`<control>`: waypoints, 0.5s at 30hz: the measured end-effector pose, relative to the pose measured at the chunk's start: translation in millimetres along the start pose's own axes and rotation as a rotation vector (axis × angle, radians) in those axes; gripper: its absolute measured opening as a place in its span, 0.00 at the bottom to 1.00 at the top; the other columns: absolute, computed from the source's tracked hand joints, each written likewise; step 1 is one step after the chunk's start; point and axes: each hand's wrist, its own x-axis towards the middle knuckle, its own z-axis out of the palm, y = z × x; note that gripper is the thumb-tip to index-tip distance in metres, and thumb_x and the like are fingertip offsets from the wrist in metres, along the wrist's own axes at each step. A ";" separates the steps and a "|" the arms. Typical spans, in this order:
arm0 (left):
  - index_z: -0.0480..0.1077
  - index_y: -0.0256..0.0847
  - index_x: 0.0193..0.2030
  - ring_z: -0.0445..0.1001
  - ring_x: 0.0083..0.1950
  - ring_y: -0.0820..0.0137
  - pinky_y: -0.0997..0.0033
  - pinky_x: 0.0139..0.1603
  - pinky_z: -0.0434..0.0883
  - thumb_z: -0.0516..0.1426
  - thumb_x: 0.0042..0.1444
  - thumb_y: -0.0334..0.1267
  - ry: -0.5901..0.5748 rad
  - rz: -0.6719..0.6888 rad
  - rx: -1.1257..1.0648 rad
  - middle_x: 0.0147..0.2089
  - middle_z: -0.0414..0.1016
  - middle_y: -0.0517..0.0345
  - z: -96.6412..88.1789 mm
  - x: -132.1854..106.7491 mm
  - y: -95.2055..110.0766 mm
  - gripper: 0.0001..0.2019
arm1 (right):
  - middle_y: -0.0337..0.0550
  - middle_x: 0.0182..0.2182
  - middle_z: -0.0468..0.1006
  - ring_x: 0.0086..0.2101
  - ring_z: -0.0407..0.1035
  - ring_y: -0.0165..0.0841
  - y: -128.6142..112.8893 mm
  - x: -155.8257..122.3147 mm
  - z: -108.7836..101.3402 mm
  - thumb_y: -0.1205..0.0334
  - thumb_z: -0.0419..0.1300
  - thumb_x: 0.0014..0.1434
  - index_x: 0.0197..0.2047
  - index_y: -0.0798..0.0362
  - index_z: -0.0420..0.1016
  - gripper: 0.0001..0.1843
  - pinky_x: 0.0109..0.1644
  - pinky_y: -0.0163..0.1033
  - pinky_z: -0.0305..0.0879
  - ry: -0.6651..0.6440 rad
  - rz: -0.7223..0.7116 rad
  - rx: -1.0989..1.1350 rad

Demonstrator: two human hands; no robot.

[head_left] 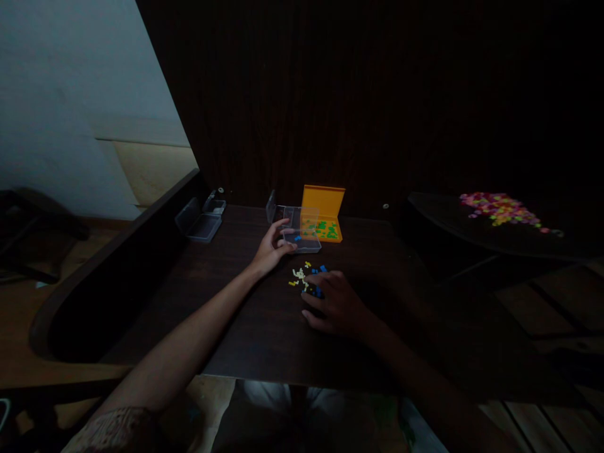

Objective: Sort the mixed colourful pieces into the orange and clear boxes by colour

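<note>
My left hand point(272, 247) grips the left side of a clear plastic box point(309, 248), its thumb at the front edge and fingers toward the back. A few small blue pieces point(297, 238) lie inside this box. My right hand point(337, 303) hovers low over a loose pile on the table, fingers curved and apart, with nothing visible between them. The pile has pale cream pieces point(299, 274), yellow pieces point(292, 284) and blue pieces point(323, 268); my fingers partly hide it. Behind the clear box stands an orange box point(323, 201), lid raised, holding several green pieces point(331, 231).
Another clear box point(206, 228) with a raised lid stands at the table's back left, beside a smaller clear case point(216, 206). A dark side panel point(117, 277) borders the left. Many colourful small pieces point(503, 209) lie on a dark surface at right. Dark wood rises behind the table point(245, 340).
</note>
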 end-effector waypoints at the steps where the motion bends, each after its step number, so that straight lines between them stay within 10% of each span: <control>1: 0.61 0.44 0.60 0.75 0.34 0.76 0.70 0.39 0.75 0.66 0.43 0.32 -0.002 -0.001 0.003 0.54 0.71 0.51 -0.1 -0.1 0.1 0.35 | 0.53 0.51 0.72 0.48 0.64 0.44 -0.6 -0.1 -1.0 0.57 0.62 0.59 0.42 0.52 0.75 0.10 0.49 0.52 0.62 0.010 -0.002 0.017; 15: 0.61 0.45 0.60 0.75 0.34 0.75 0.70 0.37 0.75 0.66 0.44 0.32 -0.022 0.016 0.022 0.54 0.71 0.50 -1.0 0.1 0.9 0.35 | 0.50 0.47 0.73 0.46 0.66 0.43 17.9 -8.7 -8.0 0.59 0.63 0.57 0.37 0.50 0.76 0.05 0.49 0.53 0.64 0.118 0.137 0.126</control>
